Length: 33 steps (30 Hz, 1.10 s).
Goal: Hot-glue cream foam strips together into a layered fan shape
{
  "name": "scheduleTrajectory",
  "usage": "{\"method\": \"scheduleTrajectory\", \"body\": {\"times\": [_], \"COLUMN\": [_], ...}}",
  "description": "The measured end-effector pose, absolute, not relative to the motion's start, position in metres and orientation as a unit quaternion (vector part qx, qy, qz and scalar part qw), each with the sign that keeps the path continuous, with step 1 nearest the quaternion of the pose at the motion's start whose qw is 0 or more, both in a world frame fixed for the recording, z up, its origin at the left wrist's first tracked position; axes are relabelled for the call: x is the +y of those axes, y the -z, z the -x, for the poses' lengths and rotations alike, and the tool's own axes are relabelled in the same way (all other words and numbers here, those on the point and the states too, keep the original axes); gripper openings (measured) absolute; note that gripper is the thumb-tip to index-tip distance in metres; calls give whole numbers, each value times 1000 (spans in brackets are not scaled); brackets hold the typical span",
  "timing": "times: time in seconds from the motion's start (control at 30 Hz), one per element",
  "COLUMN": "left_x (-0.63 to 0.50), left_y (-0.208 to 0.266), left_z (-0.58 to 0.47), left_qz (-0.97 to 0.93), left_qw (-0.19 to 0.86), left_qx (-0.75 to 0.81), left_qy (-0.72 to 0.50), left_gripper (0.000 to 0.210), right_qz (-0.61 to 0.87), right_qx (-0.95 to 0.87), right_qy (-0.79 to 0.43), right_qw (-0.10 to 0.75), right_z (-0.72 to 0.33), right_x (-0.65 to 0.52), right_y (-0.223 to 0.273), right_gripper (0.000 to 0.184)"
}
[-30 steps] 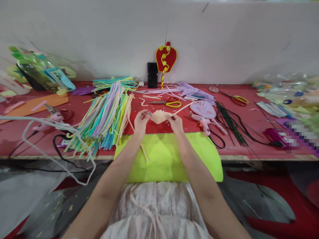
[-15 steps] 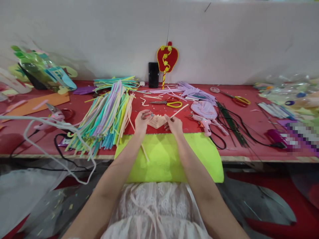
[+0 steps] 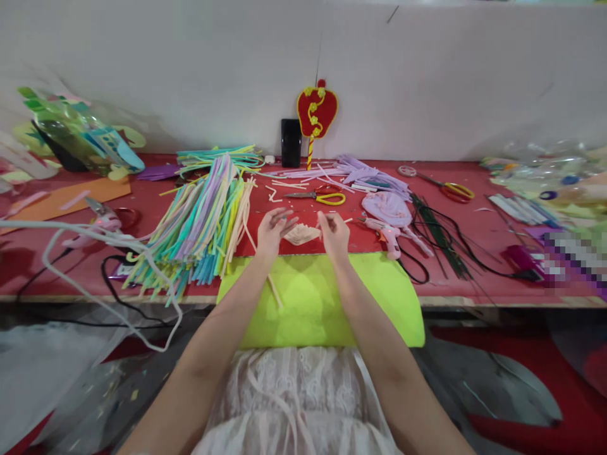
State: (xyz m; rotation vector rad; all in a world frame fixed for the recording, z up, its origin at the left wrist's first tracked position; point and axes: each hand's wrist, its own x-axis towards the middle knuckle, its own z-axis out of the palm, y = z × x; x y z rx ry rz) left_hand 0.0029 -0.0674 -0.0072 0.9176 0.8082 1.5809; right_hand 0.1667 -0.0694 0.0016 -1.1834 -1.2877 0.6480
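Left grip [image 3: 271, 231] loosely spread | right grip [image 3: 334, 234] unclear | cream folded piece [image 3: 301, 235] between them

I am wearing a white lace garment [image 3: 327, 382] with curling raised motifs and gathered vertical folds; a long, narrow, pale pink fabric ribbon [image 3: 271, 395] is trailing down its front, and my forearms [image 3: 237, 316] are showing bare.
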Motion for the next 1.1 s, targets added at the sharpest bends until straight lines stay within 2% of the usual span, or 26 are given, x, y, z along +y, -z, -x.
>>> {"method": "scheduleTrajectory", "body": {"times": [0.1, 0.23, 0.6, 1.1], "left_x": [-69, -71, -70, -68], "left_y": [6, 3, 3, 5], "left_z": [-3, -4, -4, -2], "left_qz": [-381, -376, -377, -419], "left_qw": [563, 588, 630, 624], "left_qx": [332, 322, 318, 340], "left_qy": [-654, -640, -600, -565], "left_gripper": [32, 32, 44, 48], "right_qz": [463, 430, 449, 492], "right_qx": [-636, -697, -695, -670], "right_qy": [-229, -220, -199, -174], "right_qw": [574, 530, 526, 528], "right_z": [-164, -163, -165, -162], "right_x": [-68, -66, -65, -66], "right_y": [0, 6, 5, 11], "right_gripper": [37, 31, 21, 28]}}
